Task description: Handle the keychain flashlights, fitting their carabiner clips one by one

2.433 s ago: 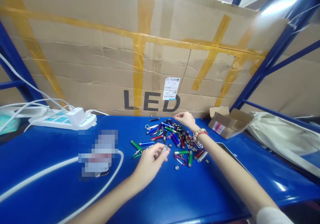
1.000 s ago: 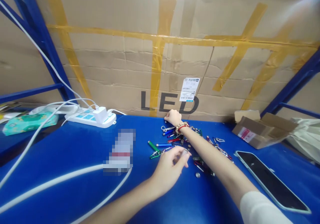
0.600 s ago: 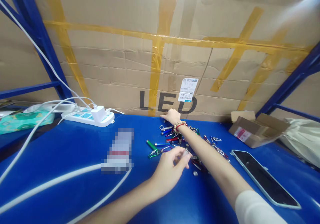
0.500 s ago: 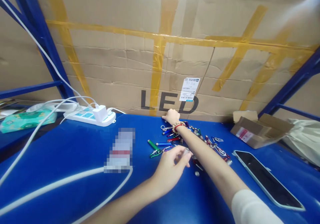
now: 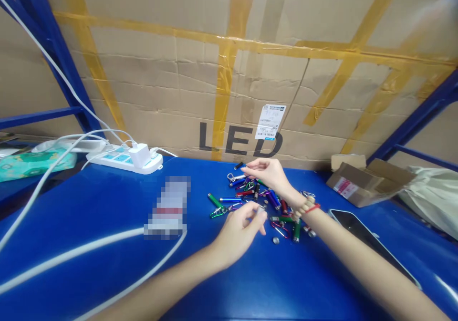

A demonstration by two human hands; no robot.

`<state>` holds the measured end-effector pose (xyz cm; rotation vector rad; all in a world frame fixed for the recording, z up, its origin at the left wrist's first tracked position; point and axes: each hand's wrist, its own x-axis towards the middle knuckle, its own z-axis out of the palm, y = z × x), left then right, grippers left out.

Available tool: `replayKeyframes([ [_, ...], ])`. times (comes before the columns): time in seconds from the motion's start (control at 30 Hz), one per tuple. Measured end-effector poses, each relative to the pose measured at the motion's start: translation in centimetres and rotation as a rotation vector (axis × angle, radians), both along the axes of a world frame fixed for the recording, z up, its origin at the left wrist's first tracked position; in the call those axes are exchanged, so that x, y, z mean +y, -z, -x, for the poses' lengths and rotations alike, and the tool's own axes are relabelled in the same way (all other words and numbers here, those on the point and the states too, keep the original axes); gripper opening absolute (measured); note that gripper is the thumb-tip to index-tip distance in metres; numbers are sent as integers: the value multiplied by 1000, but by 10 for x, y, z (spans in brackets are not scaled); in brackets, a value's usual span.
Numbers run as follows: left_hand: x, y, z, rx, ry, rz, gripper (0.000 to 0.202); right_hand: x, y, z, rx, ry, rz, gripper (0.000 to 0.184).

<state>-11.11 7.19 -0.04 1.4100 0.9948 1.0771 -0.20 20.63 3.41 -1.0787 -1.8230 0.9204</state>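
My left hand (image 5: 238, 230) is closed around a small silvery piece (image 5: 261, 210), held between thumb and fingers above the near side of a pile of small coloured flashlights. My right hand (image 5: 269, 172), with a bead bracelet on its wrist, hovers over the back of the pile. Its thumb and fingertips are pinched together, and what they hold, if anything, is too small to make out. Just beyond the fingertips lies a short black cylinder (image 5: 238, 166). A green flashlight (image 5: 214, 200) and a blue flashlight (image 5: 231, 200) lie at the pile's left. Nearer me rests a small silver cap (image 5: 275, 240).
A phone (image 5: 372, 244) and an opened cardboard box (image 5: 361, 182) lie to the right. At left are a white power strip (image 5: 121, 161), white cables (image 5: 71, 259) and a tissue pack (image 5: 39, 163). A large carton (image 5: 171, 87) stands behind the blue table (image 5: 229, 292).
My right hand has drawn back from the far side of the pile to the right, uncovering the black cylinder and more flashlights. My left hand keeps its grip on the silvery piece.
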Motion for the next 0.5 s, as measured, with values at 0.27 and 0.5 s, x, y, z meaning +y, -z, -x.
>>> replayKeyframes([
  [0.27, 8, -3, 6, 137, -68, -77, 29, -45, 4, -41, 152, -36, -235, 21],
  [0.5, 1, -6, 2, 296, -50, -97, 24, -67, 1, -47, 2, -285, -209, 17],
])
